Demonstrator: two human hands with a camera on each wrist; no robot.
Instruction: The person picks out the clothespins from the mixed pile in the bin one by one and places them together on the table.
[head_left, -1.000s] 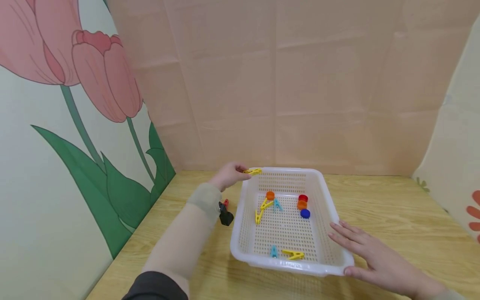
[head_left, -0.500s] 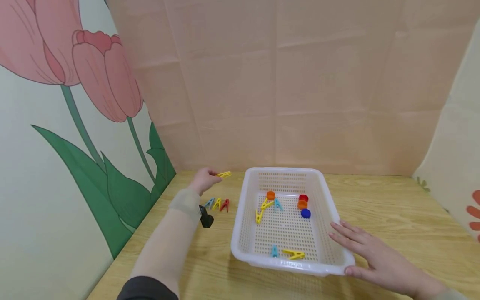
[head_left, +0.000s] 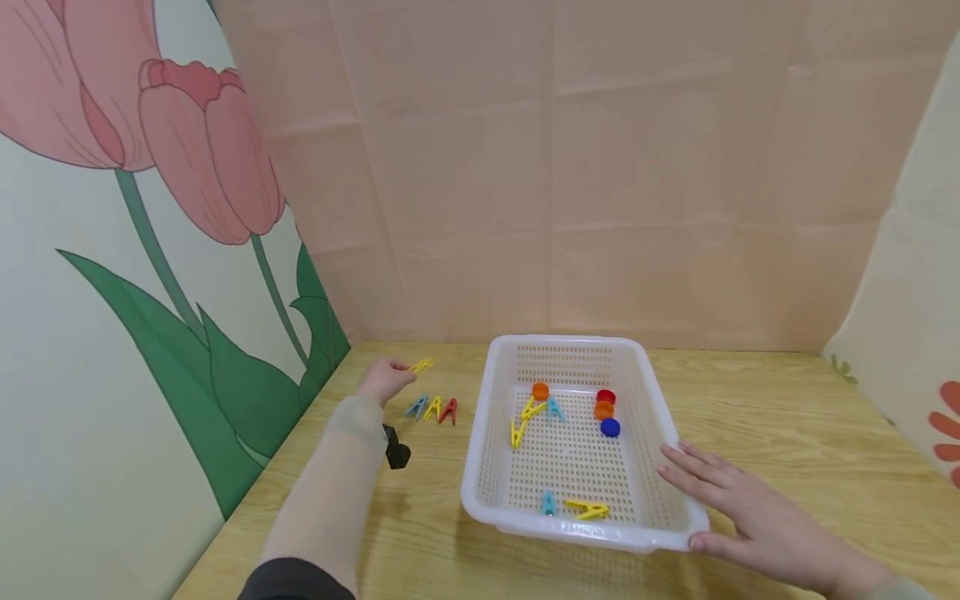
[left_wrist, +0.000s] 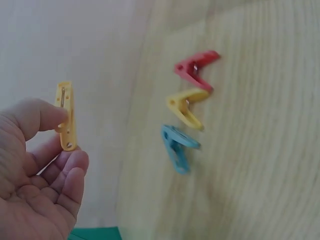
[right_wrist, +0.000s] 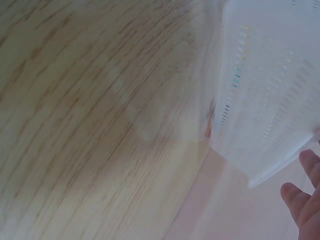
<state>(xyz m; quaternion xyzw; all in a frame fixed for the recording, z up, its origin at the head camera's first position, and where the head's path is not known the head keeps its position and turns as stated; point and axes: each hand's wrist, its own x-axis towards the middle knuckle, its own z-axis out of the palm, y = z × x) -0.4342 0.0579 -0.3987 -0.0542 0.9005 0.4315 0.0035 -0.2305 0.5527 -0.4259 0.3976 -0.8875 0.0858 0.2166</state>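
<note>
Between thumb and fingers, my left hand (head_left: 386,379) pinches a yellow clothespin (left_wrist: 67,117) above the table. Near it on the wood lie a blue clothespin (head_left: 417,407), a yellow one and a red clothespin (head_left: 448,411) in a row. My right hand (head_left: 757,517) rests with straight fingers on the right rim of a white plastic basket (head_left: 472,467). Inside the basket are several yellow and light blue clothespins, plus orange bottle caps (head_left: 540,391), a red cap (head_left: 606,397) and a dark blue cap (head_left: 611,427).
The basket stands on a wooden table (head_left: 787,417). A brown covering (head_left: 600,167) hangs behind the table's back edge. A wall with painted tulips (head_left: 210,150) rises at the left. Pale sheeting (head_left: 900,333) borders the right.
From the basket's back left corner, my left hand has moved left and slightly lower, carrying the yellow clothespin. The row of loose clothespins is now uncovered. The right hand stays on the rim.
</note>
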